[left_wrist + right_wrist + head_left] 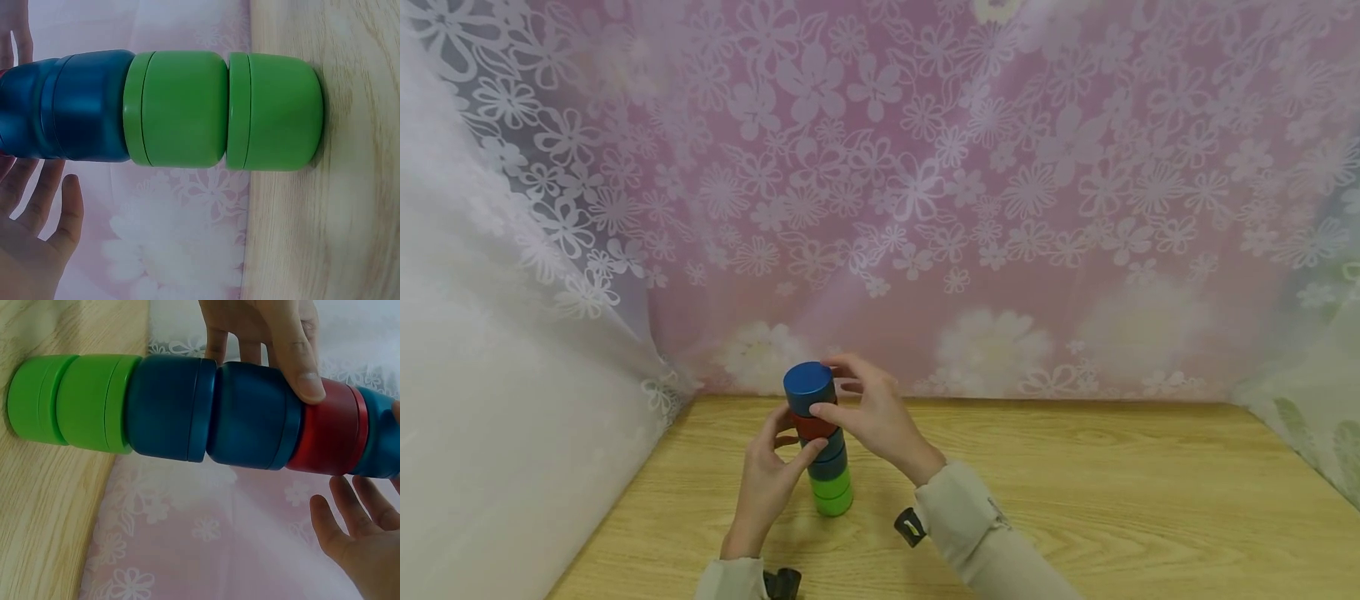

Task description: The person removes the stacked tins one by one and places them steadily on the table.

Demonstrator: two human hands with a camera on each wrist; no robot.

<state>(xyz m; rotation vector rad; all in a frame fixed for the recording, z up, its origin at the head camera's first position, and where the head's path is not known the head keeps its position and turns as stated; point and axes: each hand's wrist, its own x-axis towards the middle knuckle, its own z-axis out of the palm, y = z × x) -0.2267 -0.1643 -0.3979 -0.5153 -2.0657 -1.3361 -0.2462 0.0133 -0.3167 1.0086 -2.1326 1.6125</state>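
Note:
Small round canisters with lids stand in one tall, slightly leaning column on the wooden table. Two green canisters point(187, 109) form the base, followed by two dark blue canisters point(253, 415), a red canister point(328, 428) and a top blue canister point(808, 382). My left hand point(765, 471) is around the column from the left, its thumb by the seam between the red canister and the blue one below. With thumb and fingers, my right hand point(880, 417) holds the top blue canister from the right. Whether that canister bears fully on the red one cannot be seen.
The wooden table point(1075, 483) extends widely to the right of the column. Behind it hangs a pink floral sheet point(925, 208), and a whitish sheet point(512, 375) closes off the left side. Black wrist devices point(910, 527) sit close to both cuffs.

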